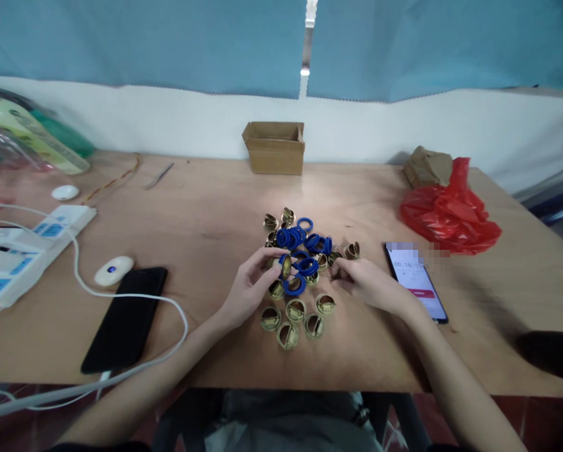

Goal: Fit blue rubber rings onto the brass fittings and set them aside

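Note:
My left hand (253, 282) pinches a brass-coloured round metal piece (286, 267) with a blue ring around its edge, held tilted above the pile. On the other side of the pile, my right hand (363, 279) has its fingers curled together beside some brass-coloured pieces; what they grip, if anything, is hidden. Loose blue rings (294, 285) lie heaped between the hands. Several round brass-coloured pieces (295, 309), with a bar across their open backs, rest on the table in front of the heap. More such pieces (270, 221) lie behind it.
An open cardboard box (276, 154) stands at the back. To the right are a lit phone (420, 285) and a red plastic bag (450, 216). At left lie a black phone (125, 320), a white cable (180, 307), a white round device (114, 270) and a power strip (74, 220).

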A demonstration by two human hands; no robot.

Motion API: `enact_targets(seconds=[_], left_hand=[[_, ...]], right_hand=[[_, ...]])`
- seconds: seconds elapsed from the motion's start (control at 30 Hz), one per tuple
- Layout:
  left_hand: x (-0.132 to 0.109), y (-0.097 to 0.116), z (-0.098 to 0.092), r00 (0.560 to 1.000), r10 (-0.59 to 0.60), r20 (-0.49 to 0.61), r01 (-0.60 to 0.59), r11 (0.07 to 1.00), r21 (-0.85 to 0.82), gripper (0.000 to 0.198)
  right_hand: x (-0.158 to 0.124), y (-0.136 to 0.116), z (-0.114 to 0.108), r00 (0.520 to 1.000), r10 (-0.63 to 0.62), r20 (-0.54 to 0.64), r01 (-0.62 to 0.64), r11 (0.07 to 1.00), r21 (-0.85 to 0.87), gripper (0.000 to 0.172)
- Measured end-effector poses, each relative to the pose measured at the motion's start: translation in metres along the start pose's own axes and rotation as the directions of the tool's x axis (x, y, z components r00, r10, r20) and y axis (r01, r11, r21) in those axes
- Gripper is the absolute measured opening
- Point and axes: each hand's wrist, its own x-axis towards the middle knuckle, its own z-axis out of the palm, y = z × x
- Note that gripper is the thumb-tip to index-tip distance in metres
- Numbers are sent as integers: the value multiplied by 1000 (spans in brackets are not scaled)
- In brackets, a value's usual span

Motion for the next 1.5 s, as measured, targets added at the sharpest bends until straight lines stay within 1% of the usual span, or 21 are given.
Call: enact_targets(seconds=[0.1,0.23,0.37,0.47,0.57,0.67,0.83,0.93,1.0,1.07,1.17,1.23,1.37,1.43,1.5], left_hand=[[0,1,1,1000,3,-25,-4,1000,-23,22],[1,-1,1,999,-6,-38,5,1000,-30,23],[0,-3,0,999,-23,-32,22,999,-29,24],[0,-4,-1,999,-34,-23,33,999,-38,25],[0,-4,-1,999,-33,-25,32,998,-49,24],[0,-3,-1,1000,-25,-12,25,999,-47,24],[-1,-4,-1,1000,-28,0,28,998,-62,24],[-2,-5,-3,999,-41,-3,41,997,-69,24],[-1,-5,-4,998,-64,4,64,992,-107,24],[-1,-5,-5,995,-93,37,98,979,-181,25],[0,-3,-4,989,-121,88,142,946,-292,26],[1,-1,-4,984,-135,118,168,925,-339,27],[1,2,-2,975,-153,160,205,899,-387,27],[1,2,-2,974,-155,168,210,898,-387,28],[0,2,-1,972,-154,175,210,905,-370,30]], right_hand=[[-1,3,4,1000,-7,2,7,999,-38,11],[-2,4,10,1000,17,-15,-19,989,-147,11],[-3,-3,10,997,76,34,-65,962,-266,8],[-4,-5,7,995,86,56,-67,958,-280,9],[-3,-3,5,996,58,64,-43,976,-213,11],[-3,-2,1,998,34,46,-27,989,-143,14],[-7,-7,-10,998,-51,-30,53,997,53,18],[-9,-11,-14,990,-104,-95,117,983,141,17],[-10,-14,-15,987,-113,-112,136,967,218,17],[-9,-16,-14,992,-98,-75,118,928,353,18],[-6,-17,-7,996,-83,25,54,816,576,21],[-3,-17,-2,995,-84,55,26,742,670,23],[1,-16,4,995,-79,61,3,633,774,25],[2,-17,3,995,-81,54,8,620,785,25],[2,-17,1,995,-91,43,25,634,773,24]])
